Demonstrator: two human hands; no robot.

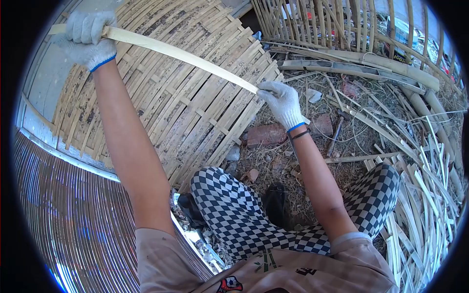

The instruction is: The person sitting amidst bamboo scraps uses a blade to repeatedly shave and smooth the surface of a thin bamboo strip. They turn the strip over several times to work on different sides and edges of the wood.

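My left hand (89, 38), in a white glove with a blue cuff, is stretched far up and left and grips one end of a long pale bamboo strip (181, 52). My right hand (282, 101), gloved the same way, pinches the strip near its other end. The strip runs in a slight bow between the two hands, above a large woven bamboo mat (185, 97) that leans in front of me. My knees in black-and-white checked trousers (234, 210) are below.
A pile of split bamboo strips (430, 195) lies at the right. A bamboo lattice frame (342, 24) and thick bamboo poles (391, 68) stand behind. Bricks (266, 134) and a hammer-like tool (337, 132) lie on dry straw. A ribbed metal sheet (73, 219) is at the left.
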